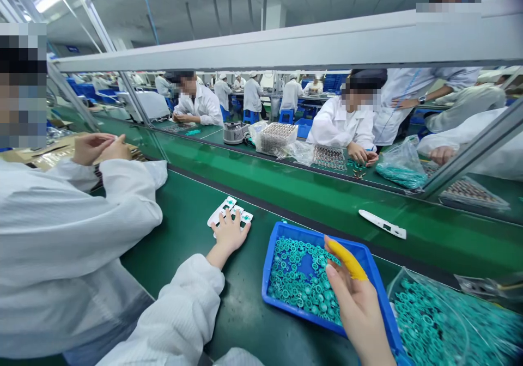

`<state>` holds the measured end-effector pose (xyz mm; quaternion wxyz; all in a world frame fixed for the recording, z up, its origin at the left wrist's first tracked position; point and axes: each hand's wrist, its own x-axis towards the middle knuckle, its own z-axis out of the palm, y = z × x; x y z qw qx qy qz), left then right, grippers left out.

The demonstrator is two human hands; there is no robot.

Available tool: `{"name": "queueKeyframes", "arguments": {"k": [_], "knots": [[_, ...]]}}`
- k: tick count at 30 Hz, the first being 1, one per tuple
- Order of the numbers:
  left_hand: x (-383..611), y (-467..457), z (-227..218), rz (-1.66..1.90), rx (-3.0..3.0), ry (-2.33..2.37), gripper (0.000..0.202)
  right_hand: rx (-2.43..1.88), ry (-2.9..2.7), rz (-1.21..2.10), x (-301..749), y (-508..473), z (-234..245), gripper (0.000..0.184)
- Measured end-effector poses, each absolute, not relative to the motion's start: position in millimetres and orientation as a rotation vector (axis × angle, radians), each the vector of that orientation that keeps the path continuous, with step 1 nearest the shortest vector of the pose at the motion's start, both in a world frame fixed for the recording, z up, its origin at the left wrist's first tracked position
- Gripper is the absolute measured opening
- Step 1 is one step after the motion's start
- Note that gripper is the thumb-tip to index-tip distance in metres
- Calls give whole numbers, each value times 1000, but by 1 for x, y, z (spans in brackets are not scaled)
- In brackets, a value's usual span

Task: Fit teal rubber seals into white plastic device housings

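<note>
My left hand (229, 234) lies with its fingers spread on several white plastic housings (213, 217) with small teal parts in them. They sit side by side on the green bench, partly hidden under my fingers. My right hand (359, 295) is over a blue tray (267, 270) filled with small teal plastic rings and caps (294, 295). A yellow cover sheathes its index finger. Between that finger and the thumb shows a small teal plastic part (334, 259), seemingly pinched, its exact shape unclear.
A long white housing (382, 224) rests on the green conveyor (261, 191) beyond the tray. Clear bags of teal parts (453, 322) lie at the right. A co-worker's sleeve (134, 197) is close on my left. A metal frame (286, 42) crosses above; other workers sit opposite.
</note>
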<state>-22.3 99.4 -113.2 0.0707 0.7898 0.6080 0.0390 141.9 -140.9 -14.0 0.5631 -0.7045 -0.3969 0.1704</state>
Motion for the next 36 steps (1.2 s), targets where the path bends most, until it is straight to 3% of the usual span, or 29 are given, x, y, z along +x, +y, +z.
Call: {"name": "queueKeyframes", "arguments": {"k": [9, 18, 21, 29, 36], "knots": [[-56, 166, -109, 117, 2188, 2035, 74, -1987, -1427, 91, 189, -134, -28, 37], [-71, 179, -84, 327, 2282, 2120, 74, -2187, -2009, 474, 173, -86, -41, 14], [-58, 173, -64, 496, 2402, 2063, 72, -2292, -2026, 498, 171, -74, -53, 21], [61, 159, -7, 633, 2821, 1489, 58, -2375, -1984, 525, 176, -70, -68, 26], [214, 105, -13, 261, 2972, 831, 48, -2289, -1919, 547, 172, -73, -66, 26]]}}
